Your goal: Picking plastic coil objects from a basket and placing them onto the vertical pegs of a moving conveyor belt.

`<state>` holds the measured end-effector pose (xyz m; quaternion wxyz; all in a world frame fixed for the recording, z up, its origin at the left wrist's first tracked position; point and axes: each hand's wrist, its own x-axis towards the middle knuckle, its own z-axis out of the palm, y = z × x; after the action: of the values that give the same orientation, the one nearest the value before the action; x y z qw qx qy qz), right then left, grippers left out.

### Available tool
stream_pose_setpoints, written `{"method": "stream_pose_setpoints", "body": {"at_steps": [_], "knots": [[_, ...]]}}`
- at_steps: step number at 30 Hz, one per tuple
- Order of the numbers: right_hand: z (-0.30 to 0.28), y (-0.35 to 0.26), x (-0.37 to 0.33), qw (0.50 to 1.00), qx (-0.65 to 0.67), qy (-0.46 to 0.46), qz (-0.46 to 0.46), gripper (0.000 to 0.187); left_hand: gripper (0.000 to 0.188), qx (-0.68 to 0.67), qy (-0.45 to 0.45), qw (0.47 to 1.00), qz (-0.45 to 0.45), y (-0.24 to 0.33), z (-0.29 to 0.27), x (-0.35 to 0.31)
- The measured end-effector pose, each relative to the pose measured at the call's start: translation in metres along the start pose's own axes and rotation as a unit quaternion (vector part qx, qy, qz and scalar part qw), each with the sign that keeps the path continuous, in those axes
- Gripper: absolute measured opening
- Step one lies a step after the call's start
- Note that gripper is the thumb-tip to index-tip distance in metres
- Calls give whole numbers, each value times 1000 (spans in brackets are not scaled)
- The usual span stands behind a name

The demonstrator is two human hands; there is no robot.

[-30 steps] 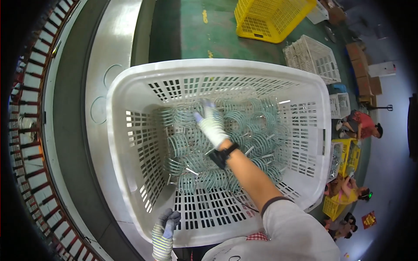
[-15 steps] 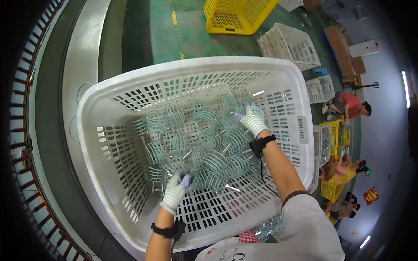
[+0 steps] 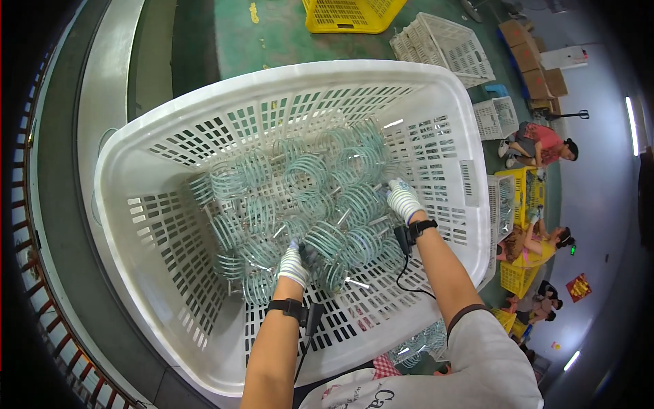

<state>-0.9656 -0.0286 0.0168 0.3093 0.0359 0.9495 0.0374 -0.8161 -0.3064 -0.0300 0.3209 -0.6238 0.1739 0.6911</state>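
A big white slatted plastic basket (image 3: 204,88) stands before me, holding several bundles of clear greenish rings (image 3: 306,174) joined by short clear rods. My left hand (image 3: 293,264), in a white striped glove, is at the near part of the pile, against a ring bundle (image 3: 325,249). Its thumb shows, but its other fingers are partly hidden, so a grip is unclear. Gloved alike, my right hand (image 3: 403,200) is at the pile's right side, close to the basket's right wall. Its fingers look apart, with nothing visible held. Both wrists carry black straps with cables.
A metal-edged ledge (image 3: 109,75) runs along the left. A yellow crate (image 3: 354,20) and a white crate (image 3: 453,48) stand on the green floor beyond. At right, people (image 3: 545,143) sit among crates; cardboard boxes (image 3: 524,58) are stacked behind. More rings (image 3: 419,344) lie beside my body.
The view has shifted, so the basket appears farther left and higher. Within it, my left hand has moved right along the pile; my right hand has come nearer and toward the right wall.
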Motion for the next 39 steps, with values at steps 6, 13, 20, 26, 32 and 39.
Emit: {"method": "stream_pose_setpoints", "body": {"at_steps": [6,13,20,26,32,39], "knots": [[-3,-31,23,983,-89,-130,-92,38,24,-42,-2,999,-34,11,-5,14],[3,-16,24,963,-214,-100,-128,31,23,5,-64,996,-58,10,6,16],[-37,-5,-20,969,-183,-39,-163,20,18,115,-148,981,56,-2,5,4],[-93,-41,-86,969,-94,60,-222,19,33,411,-82,790,447,10,-18,-121],[-150,-29,-176,956,143,59,-249,30,32,399,-54,729,553,17,-97,-313],[-203,-239,-321,818,436,-125,-352,36,22,200,179,626,732,-70,-292,-442]]}}
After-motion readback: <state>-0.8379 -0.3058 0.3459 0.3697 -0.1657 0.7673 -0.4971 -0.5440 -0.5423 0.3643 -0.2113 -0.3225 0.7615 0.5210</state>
